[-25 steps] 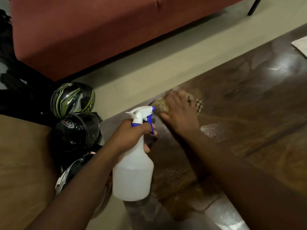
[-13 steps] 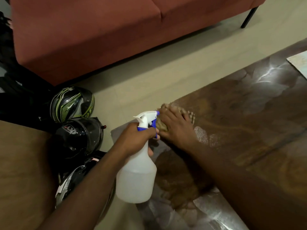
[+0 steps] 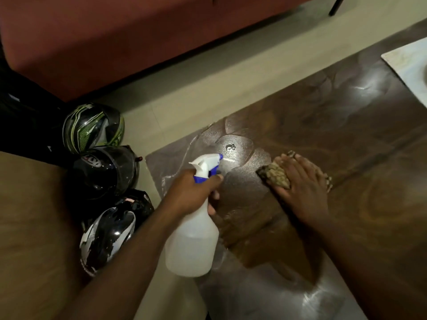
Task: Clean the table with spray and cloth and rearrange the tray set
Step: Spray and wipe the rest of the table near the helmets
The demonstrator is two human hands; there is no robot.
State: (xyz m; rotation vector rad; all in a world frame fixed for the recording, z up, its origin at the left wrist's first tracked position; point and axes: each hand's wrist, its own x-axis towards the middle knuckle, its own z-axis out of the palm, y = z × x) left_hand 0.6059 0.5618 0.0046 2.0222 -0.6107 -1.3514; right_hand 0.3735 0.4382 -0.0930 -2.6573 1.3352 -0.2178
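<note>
My left hand point(image 3: 191, 192) grips the neck of a translucent white spray bottle point(image 3: 193, 245) with a white and blue trigger head, held over the left end of the dark glossy wooden table point(image 3: 335, 125). The nozzle points toward the table's far left corner, where wet streaks and droplets shine. My right hand point(image 3: 302, 190) lies flat with spread fingers on a tan patterned cloth point(image 3: 276, 175), pressing it onto the tabletop. The hand covers most of the cloth. A pale tray point(image 3: 409, 65) shows at the right edge, cut off by the frame.
Three motorcycle helmets sit on the floor left of the table: a green and black helmet point(image 3: 92, 127), a black helmet point(image 3: 106, 170) and a black and white helmet point(image 3: 111, 232). A red sofa point(image 3: 115, 38) stands behind. A brown cushion point(image 3: 34, 227) fills the lower left.
My right hand slid the cloth from the table's far left corner toward the right, away from the bottle. The left hand kept holding the spray bottle near the left end.
</note>
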